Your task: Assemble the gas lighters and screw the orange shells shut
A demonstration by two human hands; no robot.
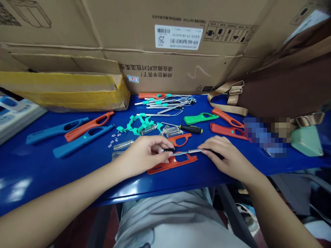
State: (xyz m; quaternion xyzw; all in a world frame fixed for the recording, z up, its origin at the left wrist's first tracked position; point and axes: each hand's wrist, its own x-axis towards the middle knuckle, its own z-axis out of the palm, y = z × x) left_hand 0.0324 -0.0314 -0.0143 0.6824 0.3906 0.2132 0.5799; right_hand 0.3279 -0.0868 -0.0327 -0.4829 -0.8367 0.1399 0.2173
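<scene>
My left hand is closed on a small black-and-white igniter piece with thin wires. Those wires run right into the end of a slim metal tube, pinched between the thumb and fingers of my right hand. Below both hands lies an orange lighter shell half, its open side up. Another orange shell half rests just behind it. Clear fuel tanks sit beside my left wrist. A black-and-yellow screwdriver lies beyond my hands.
Teal triggers are heaped behind my left hand. Metal lighter tubes with wires pile up near the cardboard. Blue shells lie left; a green shell and red shells lie right. A brown bag stands at right.
</scene>
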